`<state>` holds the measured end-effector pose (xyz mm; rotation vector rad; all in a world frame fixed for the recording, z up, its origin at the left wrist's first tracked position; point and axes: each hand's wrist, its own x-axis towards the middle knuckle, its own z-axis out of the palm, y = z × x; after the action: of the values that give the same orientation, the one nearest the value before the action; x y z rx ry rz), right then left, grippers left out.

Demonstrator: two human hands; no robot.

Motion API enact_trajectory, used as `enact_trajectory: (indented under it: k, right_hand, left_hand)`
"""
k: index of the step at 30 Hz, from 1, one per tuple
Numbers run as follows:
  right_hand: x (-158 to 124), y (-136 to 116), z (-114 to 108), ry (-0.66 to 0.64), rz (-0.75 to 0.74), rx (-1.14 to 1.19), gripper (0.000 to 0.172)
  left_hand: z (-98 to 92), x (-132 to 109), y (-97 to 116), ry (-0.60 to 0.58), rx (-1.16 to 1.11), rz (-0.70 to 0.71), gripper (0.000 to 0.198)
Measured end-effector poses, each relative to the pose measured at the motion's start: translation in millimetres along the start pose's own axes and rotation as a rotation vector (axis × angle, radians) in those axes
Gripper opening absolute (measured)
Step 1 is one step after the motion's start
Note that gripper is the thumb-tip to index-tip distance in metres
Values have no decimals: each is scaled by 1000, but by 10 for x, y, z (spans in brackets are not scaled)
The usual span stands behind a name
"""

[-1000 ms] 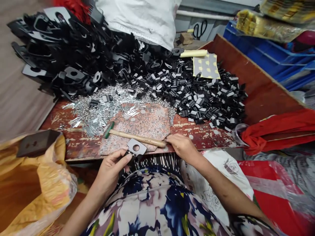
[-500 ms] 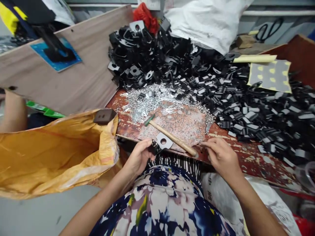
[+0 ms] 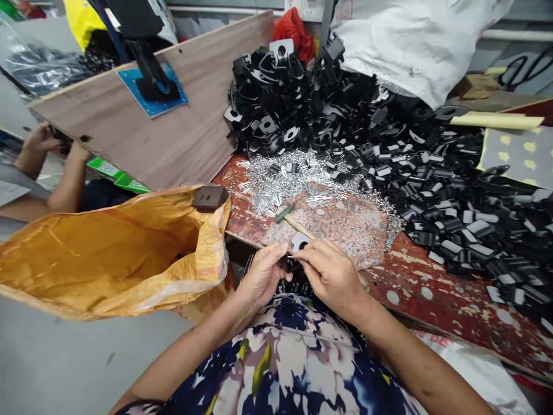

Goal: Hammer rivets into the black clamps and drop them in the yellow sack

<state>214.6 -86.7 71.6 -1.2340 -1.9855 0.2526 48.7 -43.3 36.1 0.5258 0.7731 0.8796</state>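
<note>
My left hand [image 3: 263,275] is closed on a small black metal bracket with a holed tab [image 3: 298,242], held just above my lap at the table's near edge. My right hand [image 3: 332,272] has its fingers pinched at the same bracket from the right side; a thin pin may be in the pinch, too small to make out. Just behind the hands a hammer with a green head [image 3: 285,212] and wooden handle lies on a speckled stone slab [image 3: 345,222]. Silver pins [image 3: 276,178] are strewn around the slab.
A heap of large black brackets [image 3: 302,98] and a spread of small black clips [image 3: 453,190] cover the worn red table [image 3: 432,288]. An open yellow sack [image 3: 108,253] sits at left, under a wooden board [image 3: 173,132]. Another person's hands [image 3: 47,144] work at far left. A white bag [image 3: 410,40] lies behind.
My right hand has left the hammer handle and come over to the bracket in my left hand. The camera view has swung left, bringing the sack and the other person into sight.
</note>
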Motion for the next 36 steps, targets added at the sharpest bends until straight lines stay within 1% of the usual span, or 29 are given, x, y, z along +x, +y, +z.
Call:
enact_trajectory:
  k: [4,7,9,11,14,18,20,22,25,27,28,30,32,33,34,35,36]
  right_hand:
    - [83,-55,-57,-58,-37,-91,24]
    - [174,-134,-48,-71,-145,-220,25]
    - [223,-192,-10,-41,-258,-324,26]
    - [253,-242,50,0,-364,-428,26]
    - [271,-276,170,47,-466,-579,27]
    - [292,-258,291,104,-537,-613,26]
    - [318,-230,270,76,-521,-591,24]
    - [342,-188,188,25,-455,-547,25]
    - [325,-133,44,-13,-326,-434,30]
    - [268,-127,12,-19,-254,-357,33]
    - [231,-134,23,-22,-229,-326,33]
    - [152,-147,74,-34,-205,-270,32]
    - [91,-115,120,-75,-184,-172,26]
    - [74,-67,129,-102,-156,-116,23]
    - [66,6,127,-124,-110,-89,23]
    - [66,101,117,-138,-49,-109,22]
    - [74,210,103,-146,19,-181,19]
  left_hand:
    - [-7,-2,16,-4,-43,2,26]
    - [17,9,35,11,-51,22,26]
    - [48,16,50,58,-58,69,27]
    - [82,17,66,130,-72,116,29]
    - [113,5,82,229,-48,151,34]
    - [106,-11,85,228,19,147,32]
    - [89,-11,85,205,56,151,31]
    - [61,-15,89,176,68,159,31]
    - [-16,-61,88,132,-23,90,33]
    - [-86,-135,63,95,-53,41,33]
    - [-125,-182,45,78,-18,57,34]
    - [-210,-284,18,73,179,178,39]
    - [-307,-375,43,122,475,334,46]
    - [-360,-411,84,155,614,383,47]
    - [-413,-436,143,182,727,398,46]
    - [-464,-449,212,205,806,394,42]
    - [-511,-447,283,223,854,380,38]
